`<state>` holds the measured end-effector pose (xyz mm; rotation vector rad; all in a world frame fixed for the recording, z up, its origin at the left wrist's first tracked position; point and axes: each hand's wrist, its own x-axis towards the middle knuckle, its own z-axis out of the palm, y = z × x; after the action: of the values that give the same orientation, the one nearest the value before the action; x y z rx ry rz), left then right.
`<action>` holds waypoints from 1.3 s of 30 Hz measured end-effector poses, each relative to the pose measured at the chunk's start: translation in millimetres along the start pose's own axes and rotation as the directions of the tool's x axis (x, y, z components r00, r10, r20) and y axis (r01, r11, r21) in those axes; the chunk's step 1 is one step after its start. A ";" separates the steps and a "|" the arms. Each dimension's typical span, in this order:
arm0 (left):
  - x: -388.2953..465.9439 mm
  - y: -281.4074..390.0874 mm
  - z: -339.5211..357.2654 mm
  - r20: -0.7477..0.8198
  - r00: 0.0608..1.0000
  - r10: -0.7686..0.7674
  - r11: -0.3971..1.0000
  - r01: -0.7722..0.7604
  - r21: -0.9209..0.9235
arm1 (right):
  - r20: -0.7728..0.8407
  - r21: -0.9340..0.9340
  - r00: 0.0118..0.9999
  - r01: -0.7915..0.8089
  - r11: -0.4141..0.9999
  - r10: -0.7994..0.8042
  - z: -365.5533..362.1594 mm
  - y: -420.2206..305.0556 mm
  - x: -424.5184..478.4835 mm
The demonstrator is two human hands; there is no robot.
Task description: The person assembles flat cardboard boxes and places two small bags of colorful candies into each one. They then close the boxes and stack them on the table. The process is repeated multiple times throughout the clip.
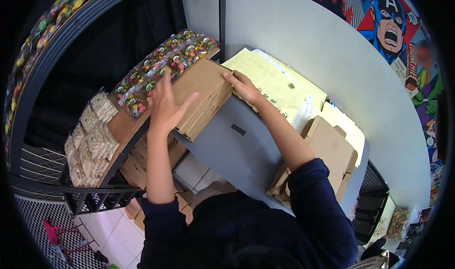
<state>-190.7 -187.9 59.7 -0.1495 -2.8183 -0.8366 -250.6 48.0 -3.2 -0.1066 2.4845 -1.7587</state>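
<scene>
A stack of closed brown cardboard boxes (pixel 202 80) lies along the left end of the grey table. My right hand (pixel 244 86) holds the upper box at its far right corner, thumb on the lid and fingers over the side. Spread wide, my left hand (pixel 167 109) is above the left side of the stack; whether it touches the cardboard, I cannot tell. Clear bags of multicoloured candy (pixel 160 66) lie on the wooden shelf just beyond it. To the right, an open cardboard box (pixel 328 148) rests partly behind my right forearm.
Yellow sticker sheets (pixel 266 80) cover the table's wall side. The grey tabletop (pixel 245 155) bears a small black strip (pixel 238 129). Bags of pale candy (pixel 94 141) fill the near shelf end. Below it are more cardboard boxes (pixel 137 162). A black crate (pixel 371 201) stands at right.
</scene>
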 end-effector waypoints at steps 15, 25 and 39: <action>-54.8 -51.6 137.0 -0.323 0.851 -0.413 0.401 -0.148 -0.904 | 0.095 0.301 0.995 -0.064 0.951 0.037 20.6 40.3 22.6; -46.3 -69.4 141.5 -0.298 0.865 -0.403 0.344 -0.158 -0.925 | 0.025 0.285 0.994 -0.112 0.952 0.110 24.1 12.4 4.3; -45.8 8.3 38.1 -0.992 0.125 0.014 0.655 -0.751 -0.086 | -0.029 0.014 0.999 0.030 0.999 -0.030 -49.6 -32.6 -101.8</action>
<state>-150.9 -161.9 22.9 -0.3595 -1.0937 -1.0884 -155.4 95.0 47.8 -0.1191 2.5029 -1.8020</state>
